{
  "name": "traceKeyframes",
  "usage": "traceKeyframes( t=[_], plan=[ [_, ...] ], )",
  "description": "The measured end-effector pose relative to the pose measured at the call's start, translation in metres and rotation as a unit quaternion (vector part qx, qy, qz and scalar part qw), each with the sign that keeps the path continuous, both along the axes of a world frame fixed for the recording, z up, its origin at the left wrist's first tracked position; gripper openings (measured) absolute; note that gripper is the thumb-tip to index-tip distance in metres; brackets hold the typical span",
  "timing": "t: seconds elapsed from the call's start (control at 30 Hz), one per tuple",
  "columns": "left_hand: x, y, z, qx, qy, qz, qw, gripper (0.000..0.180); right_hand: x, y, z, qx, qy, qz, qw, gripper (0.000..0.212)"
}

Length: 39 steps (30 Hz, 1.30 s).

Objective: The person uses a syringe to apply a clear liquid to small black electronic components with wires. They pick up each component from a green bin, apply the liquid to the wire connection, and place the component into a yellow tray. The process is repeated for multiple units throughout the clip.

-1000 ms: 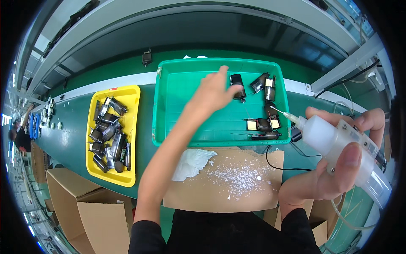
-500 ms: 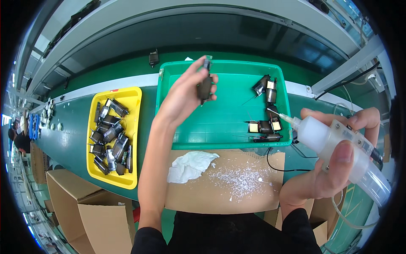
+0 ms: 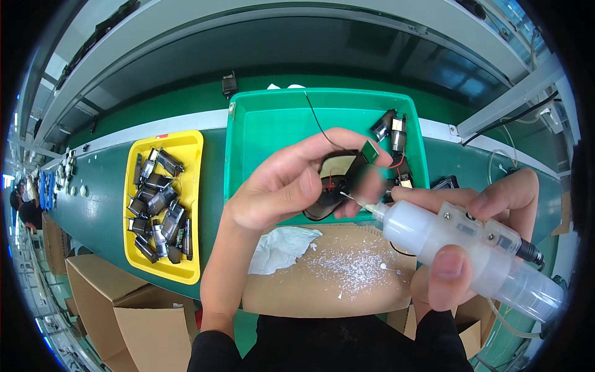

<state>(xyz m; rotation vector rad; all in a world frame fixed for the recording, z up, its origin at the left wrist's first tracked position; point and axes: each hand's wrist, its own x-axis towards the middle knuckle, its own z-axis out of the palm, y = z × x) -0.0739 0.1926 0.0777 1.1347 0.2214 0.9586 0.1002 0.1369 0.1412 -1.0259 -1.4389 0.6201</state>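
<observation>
My left hand (image 3: 263,189) is closed around a dark plastic housing (image 3: 330,201) with a small green circuit board (image 3: 370,152), red wires and a thin black lead. It is held above the green tray (image 3: 263,127). My right hand (image 3: 511,195) grips a translucent glue dispenser syringe (image 3: 434,239), its thumb along the near side. The nozzle points left into the housing, at or very close to the part inside; actual contact I cannot tell. Similar dark housings (image 3: 398,133) lie at the tray's right end, partly hidden behind my hands.
A yellow tray (image 3: 131,251) full of dark housings stands on the left. Nearest me, a cardboard sheet (image 3: 279,297) carries a crumpled tissue (image 3: 282,248) and scattered white bits (image 3: 353,266). An open carton (image 3: 155,328) sits lower left. One more housing (image 3: 229,85) lies behind the green tray.
My left hand has come nearer and right with the housing, turning its open side up. My right hand has brought the glue dispenser left, so its nozzle meets the housing area.
</observation>
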Motion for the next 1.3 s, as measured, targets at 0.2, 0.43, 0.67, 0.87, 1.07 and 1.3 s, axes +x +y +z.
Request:
traceKeyframes(
  t=[0.2, 0.43, 0.67, 0.87, 1.07, 1.3],
  plan=[
    [0.0, -0.002, 0.005, -0.002, 0.001, 0.026, 1.0, 0.078, 0.0, 0.001, 0.0, -0.014, 0.003, 0.017, 1.0, 0.045],
    [-0.001, -0.005, 0.004, -0.001, 0.009, 0.058, 0.998, 0.077, -0.002, 0.001, -0.001, -0.03, 0.006, 0.035, 0.999, 0.045],
    [0.003, -0.006, 0.002, -0.008, -0.024, 0.055, 0.998, 0.074, -0.002, 0.0, 0.001, -0.047, 0.006, 0.046, 0.998, 0.046],
    [0.0, -0.005, 0.002, -0.011, -0.025, 0.036, 0.999, 0.073, -0.001, -0.001, 0.004, -0.066, 0.009, 0.056, 0.996, 0.046],
    [0.001, -0.005, 0.001, -0.013, -0.032, 0.029, 0.999, 0.073, 0.001, -0.002, 0.009, -0.094, 0.01, 0.07, 0.993, 0.046],
    [0.001, -0.003, 0.001, -0.008, -0.028, 0.029, 0.999, 0.073, 0.005, -0.002, 0.013, -0.131, 0.013, 0.079, 0.988, 0.047]
  ],
)
